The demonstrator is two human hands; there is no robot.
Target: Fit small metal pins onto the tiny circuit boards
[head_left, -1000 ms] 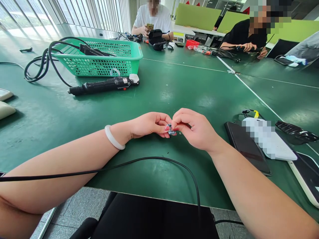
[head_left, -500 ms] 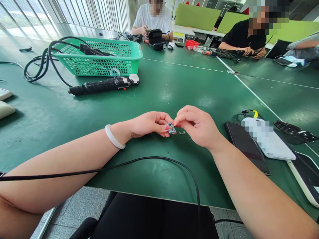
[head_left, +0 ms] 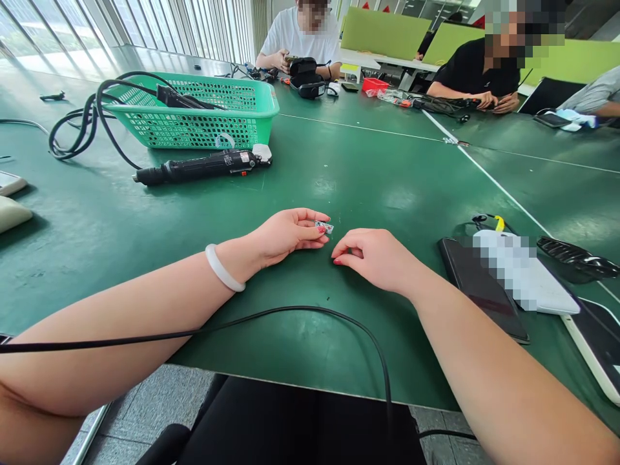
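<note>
My left hand (head_left: 290, 234) rests on the green table (head_left: 368, 168) and pinches a tiny blue-grey electronic part (head_left: 323, 227) between thumb and fingertips. My right hand (head_left: 375, 258) lies just to its right, knuckles up, fingers curled with the tips pressed down on the table; what is under them is hidden. A white bangle (head_left: 221, 268) sits on my left wrist. A black cable (head_left: 290, 313) curves over the table in front of both arms.
A black electric screwdriver (head_left: 203, 166) lies before a green basket (head_left: 203, 113) with black cords. A dark phone (head_left: 479, 287), a white device (head_left: 527, 274) and another phone (head_left: 598, 345) lie at right. Two people work at the far side.
My hands have drawn apart. The left hand lifted the small part slightly away, and the right hand dropped to the table over where a tiny separate piece lay.
</note>
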